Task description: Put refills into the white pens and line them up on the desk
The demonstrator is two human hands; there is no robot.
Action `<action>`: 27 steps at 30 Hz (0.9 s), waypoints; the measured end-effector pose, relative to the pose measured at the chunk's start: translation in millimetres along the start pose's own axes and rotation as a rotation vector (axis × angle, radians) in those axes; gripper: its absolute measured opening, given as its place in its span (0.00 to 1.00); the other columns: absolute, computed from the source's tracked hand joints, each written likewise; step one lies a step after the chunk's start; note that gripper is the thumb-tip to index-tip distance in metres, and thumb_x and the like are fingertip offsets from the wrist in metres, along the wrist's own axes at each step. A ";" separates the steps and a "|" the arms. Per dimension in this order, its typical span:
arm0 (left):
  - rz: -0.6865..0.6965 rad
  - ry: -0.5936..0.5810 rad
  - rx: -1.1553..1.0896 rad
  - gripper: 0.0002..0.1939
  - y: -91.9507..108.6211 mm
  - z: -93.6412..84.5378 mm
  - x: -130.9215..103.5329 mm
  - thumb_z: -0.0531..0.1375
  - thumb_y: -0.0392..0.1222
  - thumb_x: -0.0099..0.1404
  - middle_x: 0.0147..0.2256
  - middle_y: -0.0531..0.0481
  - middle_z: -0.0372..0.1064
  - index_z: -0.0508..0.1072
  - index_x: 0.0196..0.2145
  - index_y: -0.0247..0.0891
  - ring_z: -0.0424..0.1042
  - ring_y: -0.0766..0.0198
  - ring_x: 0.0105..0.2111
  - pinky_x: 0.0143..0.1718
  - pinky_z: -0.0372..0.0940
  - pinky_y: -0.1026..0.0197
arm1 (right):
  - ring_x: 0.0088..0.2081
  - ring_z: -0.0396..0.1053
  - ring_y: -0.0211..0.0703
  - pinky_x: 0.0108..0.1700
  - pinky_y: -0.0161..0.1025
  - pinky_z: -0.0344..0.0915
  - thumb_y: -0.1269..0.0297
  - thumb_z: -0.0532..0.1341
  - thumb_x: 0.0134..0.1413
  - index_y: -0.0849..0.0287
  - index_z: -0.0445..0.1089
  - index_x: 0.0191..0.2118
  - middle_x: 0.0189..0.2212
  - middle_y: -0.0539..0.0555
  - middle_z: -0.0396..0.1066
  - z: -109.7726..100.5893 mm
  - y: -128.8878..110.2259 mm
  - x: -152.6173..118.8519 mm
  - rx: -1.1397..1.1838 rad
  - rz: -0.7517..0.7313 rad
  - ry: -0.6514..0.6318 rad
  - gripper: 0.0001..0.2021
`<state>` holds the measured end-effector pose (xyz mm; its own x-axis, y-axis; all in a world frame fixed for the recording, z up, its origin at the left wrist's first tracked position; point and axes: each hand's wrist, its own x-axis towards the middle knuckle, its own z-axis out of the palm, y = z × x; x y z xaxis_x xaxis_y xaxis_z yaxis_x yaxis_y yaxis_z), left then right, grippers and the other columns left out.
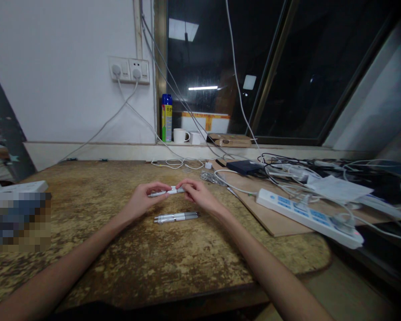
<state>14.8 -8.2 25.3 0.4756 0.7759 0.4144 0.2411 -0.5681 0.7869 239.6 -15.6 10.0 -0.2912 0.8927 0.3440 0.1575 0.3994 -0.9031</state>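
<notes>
Bare forearms (87,250) lead to hands (142,198) (199,195) pinching a white pen (173,190), its long axis running left to right.

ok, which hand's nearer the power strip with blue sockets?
Right. The right hand is left of the power strip, not touching it; the left hand is farther left, beyond the right one.

White-grey pens (177,217), mottled brown tabletop (160,263)
</notes>
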 end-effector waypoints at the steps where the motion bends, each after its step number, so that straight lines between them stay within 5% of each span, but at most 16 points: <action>1: 0.000 0.002 -0.001 0.15 0.3 0.2 0.0 0.66 0.50 0.62 0.45 0.44 0.80 0.82 0.42 0.39 0.77 0.53 0.46 0.54 0.67 0.52 | 0.19 0.52 0.35 0.23 0.33 0.47 0.61 0.53 0.62 0.60 0.73 0.40 0.16 0.44 0.57 0.2 -0.5 -0.3 0.007 0.007 -0.002 0.13; 6: -0.019 0.012 -0.014 0.14 0.3 0.4 -0.5 0.65 0.50 0.63 0.45 0.44 0.80 0.82 0.42 0.40 0.77 0.53 0.47 0.55 0.66 0.51 | 0.24 0.58 0.37 0.27 0.33 0.52 0.62 0.55 0.60 0.59 0.73 0.40 0.22 0.47 0.62 -1.3 -1.2 0.9 -0.004 -0.034 0.015 0.11; 15: -0.026 0.007 -0.057 0.14 -12.0 0.2 0.8 0.67 0.51 0.62 0.44 0.43 0.81 0.82 0.40 0.40 0.79 0.53 0.45 0.54 0.68 0.51 | 0.25 0.56 0.36 0.27 0.33 0.51 0.56 0.55 0.64 0.58 0.73 0.41 0.25 0.48 0.60 -0.7 1.3 -0.9 -0.029 -0.064 -0.003 0.13; 21: -0.030 0.057 -0.051 0.17 -3.9 -0.1 -0.5 0.69 0.53 0.59 0.41 0.44 0.81 0.80 0.40 0.38 0.79 0.52 0.42 0.48 0.71 0.54 | 0.22 0.54 0.36 0.25 0.33 0.48 0.54 0.55 0.65 0.57 0.72 0.42 0.21 0.45 0.57 -1.1 -1.2 -2.6 -0.052 -0.048 0.001 0.14; 27: -0.224 0.211 -0.103 0.29 -1.8 2.6 2.1 0.71 0.55 0.54 0.33 0.46 0.81 0.76 0.49 0.37 0.79 0.53 0.35 0.38 0.71 0.56 | 0.18 0.52 0.35 0.23 0.32 0.48 0.56 0.53 0.64 0.58 0.68 0.45 0.17 0.42 0.58 4.0 1.7 -1.2 0.087 0.025 -0.048 0.13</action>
<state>17.6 -6.3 23.5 0.2319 0.9245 0.3025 0.2279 -0.3539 0.9071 236.5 -16.8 7.1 -0.3338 0.8902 0.3101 0.0833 0.3556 -0.9309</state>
